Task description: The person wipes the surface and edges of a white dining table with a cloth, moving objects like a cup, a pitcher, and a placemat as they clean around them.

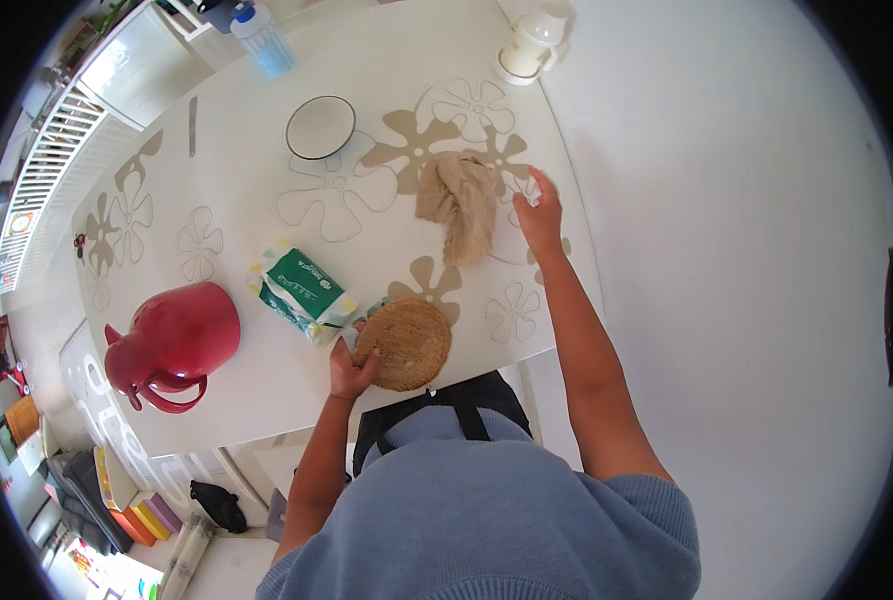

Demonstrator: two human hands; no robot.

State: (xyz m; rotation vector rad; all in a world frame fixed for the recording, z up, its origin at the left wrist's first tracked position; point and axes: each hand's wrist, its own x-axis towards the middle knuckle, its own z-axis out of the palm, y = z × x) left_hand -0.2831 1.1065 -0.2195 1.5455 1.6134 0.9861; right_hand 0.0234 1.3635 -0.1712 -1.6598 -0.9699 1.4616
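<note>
My left hand (353, 371) grips the left rim of a round woven straw mat or shallow basket (405, 343) near the table's front edge. Something small and greyish, partly hidden, shows behind the woven piece at its upper left. My right hand (542, 214) is empty, thumb and fingers apart, over the right part of the table. Just left of it lies a crumpled beige cloth (461, 202). A green and white soft pack of tissues (304, 291) rests beyond my left hand. Farther back is a white bowl or plate with a dark rim (321, 127).
A red thermos jug (184, 334) lies at the left of the white flower-patterned table (251, 405). A blue-capped bottle (266, 41) and a cream thermos-like container (530, 49) stand at the back. A thin flat strip (192, 127) lies back left; the white wall (724, 225) borders the right side.
</note>
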